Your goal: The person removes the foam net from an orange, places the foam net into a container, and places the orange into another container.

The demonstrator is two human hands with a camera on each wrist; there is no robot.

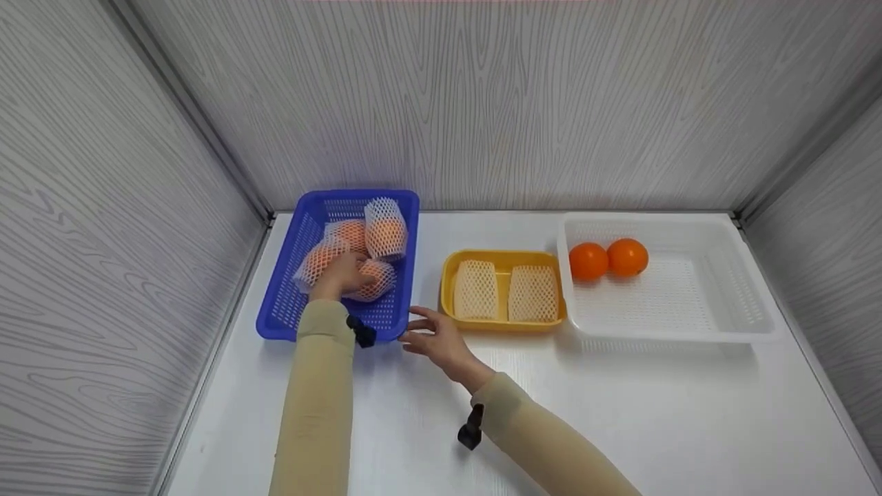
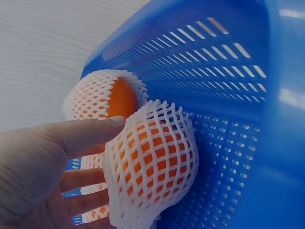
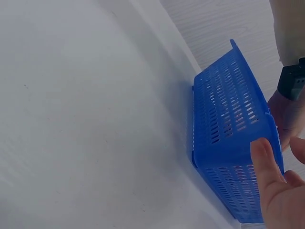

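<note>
The left hand [image 1: 340, 277] is touching a netted orange [image 2: 155, 162]; I cannot tell if it's gripping. The blue basket [image 1: 408, 275] around it is sitting at the bench's [image 1: 413, 427] back left corner. The loose right hand [image 1: 444, 344] is touching the basket. Four oranges [image 1: 387, 238] are wearing nets; two bare oranges [image 1: 628, 257], back right, and two empty nets [image 1: 475, 289] seem to be waiting.

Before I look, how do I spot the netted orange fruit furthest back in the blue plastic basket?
Find the blue rectangular plastic basket at the left of the white table. Near its back right corner lies a round orange fruit in white foam netting, farther back and right than the other netted fruits.
</note>
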